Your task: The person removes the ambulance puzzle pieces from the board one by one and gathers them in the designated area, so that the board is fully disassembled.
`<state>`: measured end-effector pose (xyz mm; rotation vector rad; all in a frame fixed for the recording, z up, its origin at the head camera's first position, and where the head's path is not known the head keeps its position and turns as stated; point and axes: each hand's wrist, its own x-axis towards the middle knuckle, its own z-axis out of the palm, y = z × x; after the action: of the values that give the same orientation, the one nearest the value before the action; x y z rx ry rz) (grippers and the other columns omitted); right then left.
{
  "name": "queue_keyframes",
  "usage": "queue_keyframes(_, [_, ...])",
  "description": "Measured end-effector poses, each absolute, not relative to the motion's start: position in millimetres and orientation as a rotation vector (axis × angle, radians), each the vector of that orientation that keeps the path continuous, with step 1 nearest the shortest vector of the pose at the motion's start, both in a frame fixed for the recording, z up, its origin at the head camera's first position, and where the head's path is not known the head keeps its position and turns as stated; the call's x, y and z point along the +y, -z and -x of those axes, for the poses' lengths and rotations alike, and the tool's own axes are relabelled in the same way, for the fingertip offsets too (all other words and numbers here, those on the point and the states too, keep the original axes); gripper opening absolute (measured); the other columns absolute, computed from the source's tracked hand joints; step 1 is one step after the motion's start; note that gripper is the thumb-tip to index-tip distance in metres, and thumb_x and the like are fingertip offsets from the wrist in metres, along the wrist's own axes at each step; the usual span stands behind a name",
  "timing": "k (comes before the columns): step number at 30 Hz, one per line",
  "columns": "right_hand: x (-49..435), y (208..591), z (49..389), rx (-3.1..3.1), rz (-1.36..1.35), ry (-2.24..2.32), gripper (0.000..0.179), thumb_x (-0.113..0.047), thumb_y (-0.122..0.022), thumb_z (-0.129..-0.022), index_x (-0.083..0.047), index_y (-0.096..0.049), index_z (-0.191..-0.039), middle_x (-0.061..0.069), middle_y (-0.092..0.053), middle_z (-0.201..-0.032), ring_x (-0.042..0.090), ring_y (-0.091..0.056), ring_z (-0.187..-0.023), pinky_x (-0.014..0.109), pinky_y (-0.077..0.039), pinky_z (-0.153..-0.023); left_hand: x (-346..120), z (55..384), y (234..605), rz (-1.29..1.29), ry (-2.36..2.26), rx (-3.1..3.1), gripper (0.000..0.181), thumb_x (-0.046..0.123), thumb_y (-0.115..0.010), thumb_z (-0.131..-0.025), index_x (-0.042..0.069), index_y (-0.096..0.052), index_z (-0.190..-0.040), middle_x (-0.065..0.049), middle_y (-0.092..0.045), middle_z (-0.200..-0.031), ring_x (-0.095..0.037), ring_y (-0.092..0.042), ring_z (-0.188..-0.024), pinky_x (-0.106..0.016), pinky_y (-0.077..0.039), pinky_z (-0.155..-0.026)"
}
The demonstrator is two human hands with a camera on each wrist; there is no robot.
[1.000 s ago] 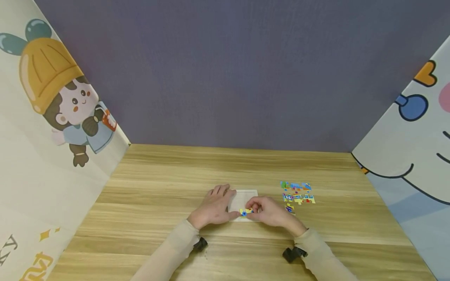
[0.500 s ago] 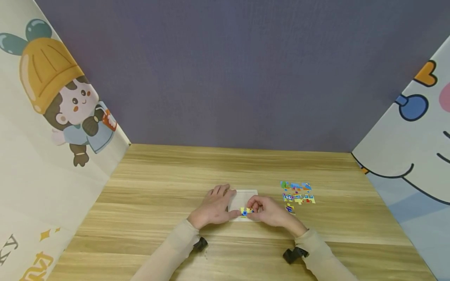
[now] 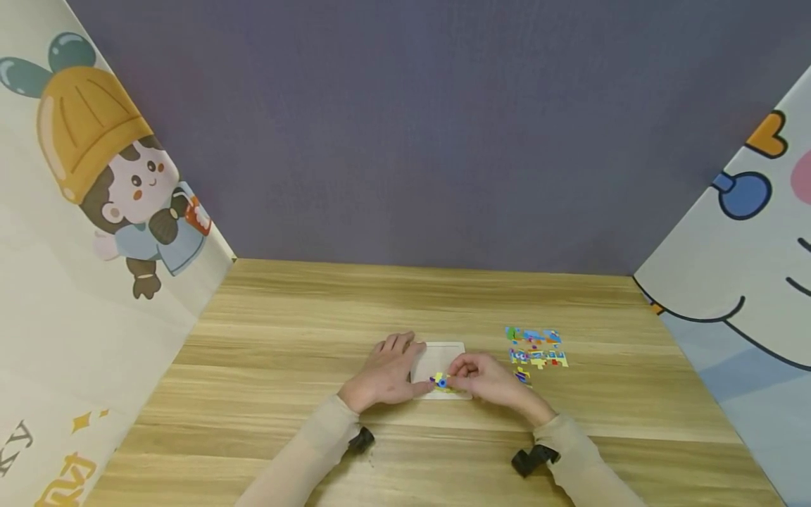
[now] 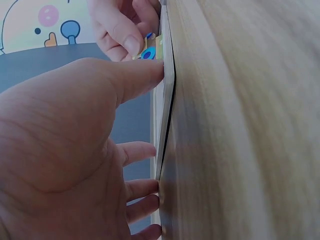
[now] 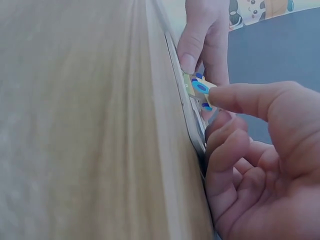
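My right hand (image 3: 486,380) pinches a small jigsaw piece (image 3: 441,382), yellow with a blue round shape, over the near part of a white puzzle tray (image 3: 437,355). In the right wrist view the thumb meets the edge of the jigsaw piece (image 5: 201,87), which stands tilted up from the tray. Fingers spread, my left hand (image 3: 383,373) rests along the tray's left edge, its thumb close to the piece. A yellow-green bit (image 4: 159,46) shows on the tray behind the left thumb in the left wrist view; its outline is mostly hidden.
Several colourful jigsaw pieces (image 3: 537,357) lie in rows on the wooden table (image 3: 317,310), right of the tray. A dark partition (image 3: 431,141) stands along the back, with cartoon-printed panels at both sides.
The jigsaw piece has turned slightly, and a dark blue part now shows on its left. My right fingers have shifted a little to the right; the left hand stays put.
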<state>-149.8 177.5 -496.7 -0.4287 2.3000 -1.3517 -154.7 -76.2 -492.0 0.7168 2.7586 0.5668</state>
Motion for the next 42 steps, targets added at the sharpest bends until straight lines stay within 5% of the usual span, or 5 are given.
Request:
queue_keyframes(19, [190.9, 496.5, 147.8, 2.176, 0.393, 1.477, 0.027, -0.024, -0.066, -0.106, 0.003, -0.068, -0.111, -0.001, -0.054, -0.068, 0.007, -0.046, -0.052, 0.019, -0.040, -0.046, -77.0, 155.8, 489.8, -0.732, -0.520, 2.776, 0.081, 0.057, -0.067, -0.098, 0.012, -0.043, -0.162, -0.020, -0.032, -0.172, -0.041, -0.031, -0.158, -0.061, -0.027, -0.130])
queue_keyframes(29, [198.8, 498.5, 145.7, 2.170, 0.346, 1.553, 0.027, -0.023, -0.065, -0.107, 0.003, -0.067, -0.113, 0.000, -0.059, -0.067, 0.007, -0.052, -0.053, 0.020, -0.049, -0.047, -76.2, 154.1, 489.9, -0.736, -0.515, 2.793, 0.082, 0.059, -0.067, -0.097, 0.013, -0.045, -0.161, -0.020, -0.034, -0.171, -0.041, -0.033, -0.157, -0.062, -0.029, -0.129])
queue_keyframes(42, [203.8, 503.4, 150.4, 2.124, 0.253, 1.632, 0.037, -0.023, -0.069, -0.104, 0.008, -0.067, -0.124, 0.001, -0.068, -0.083, 0.007, -0.059, -0.066, 0.020, -0.054, -0.053, -75.0, 150.4, 479.7, -0.695, -0.541, 2.765, 0.083, 0.058, -0.068, -0.098, 0.012, -0.043, -0.162, -0.022, -0.028, -0.174, -0.041, -0.029, -0.160, -0.061, -0.028, -0.130])
